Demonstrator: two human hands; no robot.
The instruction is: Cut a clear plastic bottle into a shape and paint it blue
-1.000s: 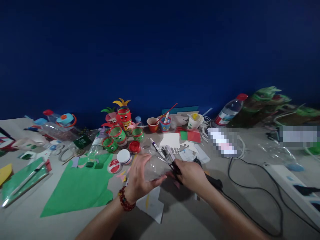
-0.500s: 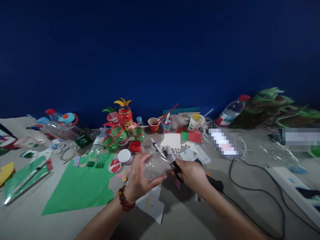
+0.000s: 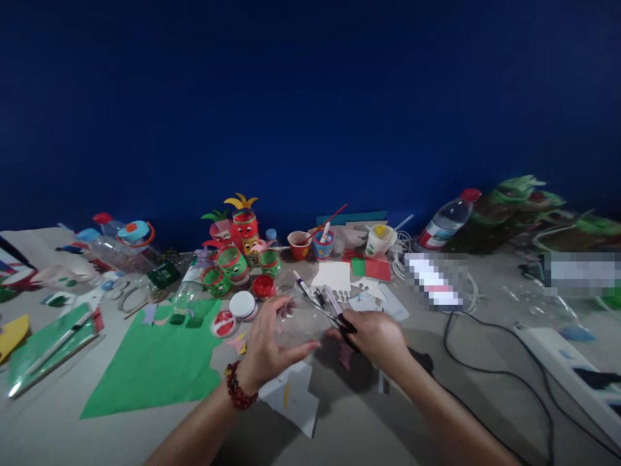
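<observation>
My left hand (image 3: 266,346), with a red bead bracelet on the wrist, curls around a clear plastic bottle piece (image 3: 297,327) and holds it just above the table. My right hand (image 3: 378,338) grips black-handled scissors (image 3: 334,316), whose blades point left and up against the clear plastic. Both hands meet at the middle of the table, over white paper scraps (image 3: 294,398).
A green paper sheet (image 3: 155,362) lies to the left. Decorated pineapple-face bottle crafts (image 3: 237,243), paint cups (image 3: 323,243), a marker (image 3: 303,285), a white-lidded jar (image 3: 242,304) and a water bottle (image 3: 446,220) stand behind. A black cable (image 3: 485,369) and a white power strip (image 3: 572,369) lie right.
The two hands stay together on the clear plastic. My left hand's fingers have spread slightly and the view has shifted a little; the scissors keep their place.
</observation>
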